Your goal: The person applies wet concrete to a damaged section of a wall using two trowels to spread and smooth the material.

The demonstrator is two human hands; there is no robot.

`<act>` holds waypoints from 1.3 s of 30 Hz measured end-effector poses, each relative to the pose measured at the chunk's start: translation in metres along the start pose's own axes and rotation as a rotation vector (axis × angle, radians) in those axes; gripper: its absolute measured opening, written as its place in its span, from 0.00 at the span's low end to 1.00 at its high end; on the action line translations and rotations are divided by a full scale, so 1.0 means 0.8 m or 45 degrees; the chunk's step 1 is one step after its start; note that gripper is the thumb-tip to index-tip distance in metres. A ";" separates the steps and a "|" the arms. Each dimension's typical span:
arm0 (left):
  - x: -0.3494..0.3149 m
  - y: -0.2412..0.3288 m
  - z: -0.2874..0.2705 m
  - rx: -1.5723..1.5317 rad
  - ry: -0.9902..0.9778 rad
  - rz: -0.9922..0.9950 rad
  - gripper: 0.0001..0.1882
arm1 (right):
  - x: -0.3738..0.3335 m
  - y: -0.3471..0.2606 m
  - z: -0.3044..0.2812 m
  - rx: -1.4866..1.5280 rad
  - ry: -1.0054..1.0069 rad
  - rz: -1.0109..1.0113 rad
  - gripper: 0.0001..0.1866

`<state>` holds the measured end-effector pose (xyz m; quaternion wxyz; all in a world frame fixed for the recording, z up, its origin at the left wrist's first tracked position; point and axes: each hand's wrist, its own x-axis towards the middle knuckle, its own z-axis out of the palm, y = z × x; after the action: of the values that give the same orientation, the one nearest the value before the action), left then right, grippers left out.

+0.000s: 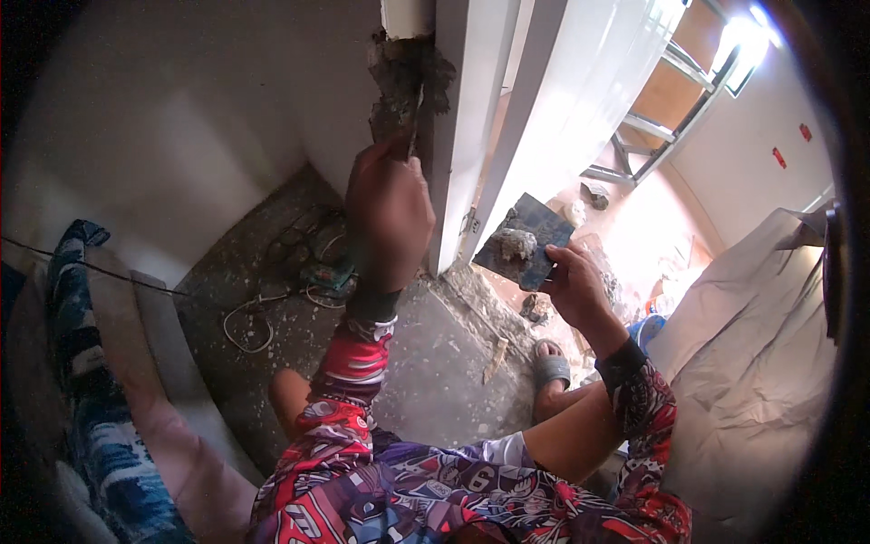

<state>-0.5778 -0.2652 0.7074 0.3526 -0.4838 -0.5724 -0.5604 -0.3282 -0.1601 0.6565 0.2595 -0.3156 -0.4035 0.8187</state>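
Note:
My left hand (391, 210) is raised to a rough strip of dark wet mortar (399, 86) on the wall beside the white door frame (464, 118). Its fingers are closed around a thin tool, seen nearly edge-on against the mortar; motion blur hides its exact kind. In my right hand (577, 283) is a dark, flat square board (550, 227), gripped at its near right corner. A lump of grey mortar (517, 244) sits on top of the board, which is held just right of the door frame.
A green power tool (328, 277) with a pale cord (249, 347) lies on the spattered floor at left. A stepladder (654, 127) stands beyond the doorway. Pale sheeting (748, 363) covers something at right. Rolled blue-and-white fabric (100, 390) is at far left, with rubble (535, 308) near my sandal.

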 end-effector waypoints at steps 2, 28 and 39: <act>0.000 -0.007 -0.007 -0.065 -0.024 -0.064 0.08 | -0.002 -0.002 0.004 0.013 0.001 0.010 0.10; -0.038 0.002 -0.117 -0.629 -1.034 -0.921 0.10 | 0.003 -0.003 0.002 -0.091 -0.131 0.120 0.15; -0.050 -0.022 -0.106 -0.611 -1.002 -1.074 0.12 | -0.002 -0.003 0.007 -0.163 -0.109 0.168 0.13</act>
<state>-0.5951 -0.3530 0.6745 -0.2549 -0.4521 -0.6593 -0.5441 -0.3306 -0.1627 0.6616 0.1667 -0.3224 -0.4441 0.8192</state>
